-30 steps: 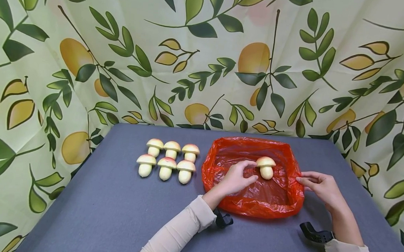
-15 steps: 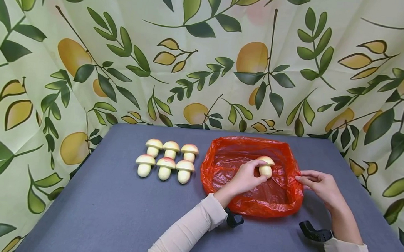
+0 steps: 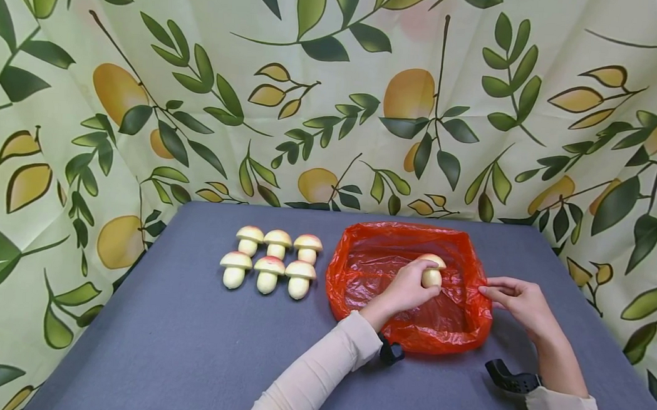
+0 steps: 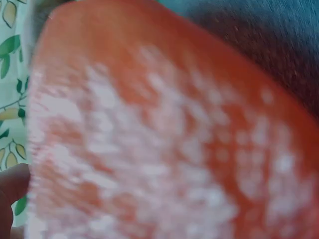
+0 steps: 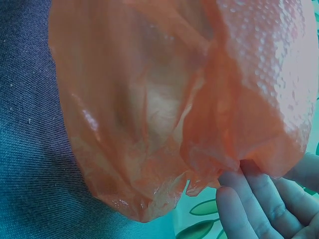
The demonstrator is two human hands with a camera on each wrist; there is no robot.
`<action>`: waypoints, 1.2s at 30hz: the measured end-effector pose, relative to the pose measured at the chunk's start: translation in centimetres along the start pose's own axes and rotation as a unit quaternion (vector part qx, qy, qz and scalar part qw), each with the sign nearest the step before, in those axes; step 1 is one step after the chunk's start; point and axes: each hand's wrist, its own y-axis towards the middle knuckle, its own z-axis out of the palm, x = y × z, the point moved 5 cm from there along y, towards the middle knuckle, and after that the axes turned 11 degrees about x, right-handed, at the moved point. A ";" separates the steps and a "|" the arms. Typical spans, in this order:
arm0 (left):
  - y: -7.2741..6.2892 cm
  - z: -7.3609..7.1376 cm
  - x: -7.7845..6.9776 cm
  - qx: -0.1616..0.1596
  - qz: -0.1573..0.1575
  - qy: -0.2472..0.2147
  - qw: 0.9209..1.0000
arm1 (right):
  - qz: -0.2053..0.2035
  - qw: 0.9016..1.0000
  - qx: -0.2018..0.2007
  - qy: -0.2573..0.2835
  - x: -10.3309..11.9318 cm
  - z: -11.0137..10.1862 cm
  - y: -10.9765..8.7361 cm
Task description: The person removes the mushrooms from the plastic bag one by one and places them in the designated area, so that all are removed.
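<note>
A red plastic bag [image 3: 354, 332] lies spread with its mouth open upward and its rim folded over. Inside it, toward the right, is a toy mushroom [image 3: 432, 277] with a yellowish cap and pale stem. My left hand [image 3: 408, 286] reaches over the near rim and grips this mushroom by cap and stem. At the bag's right side, my right hand [image 3: 517, 301] pinches the rim between thumb and fingers. The bag's glossy wall [image 4: 149, 139] fills most of the left wrist view and hides nearly all of that hand. Fingers [image 5: 271, 196] touch the crumpled bag edge in the right wrist view.
Several more toy mushrooms [image 3: 268, 273] stand in two rows left of the bag on the grey table [image 3: 184, 347]. A patterned leaf-and-fruit cloth [image 3: 323, 104] hangs behind the table. Each wrist wears a black strap-on device [image 3: 512, 378].
My left hand has moved right inside the bag and closed around the mushroom there. My right hand keeps its pinch on the rim, and the two rows of mushrooms stay put.
</note>
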 end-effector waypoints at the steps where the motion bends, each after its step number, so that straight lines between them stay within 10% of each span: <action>1: 0.1 0.1 0.1 0.000 -0.001 0.001 1.000 | 0.000 1.000 0.001 0.001 0.0 0.0 0.0; 26: 3.2 1.8 1.0 0.031 -0.025 0.047 0.998 | -0.002 1.000 0.000 -0.002 -0.2 0.4 0.5; 36: 2.7 1.3 2.0 -0.010 -0.047 0.052 0.998 | -0.002 1.000 0.005 0.003 -0.2 0.4 0.5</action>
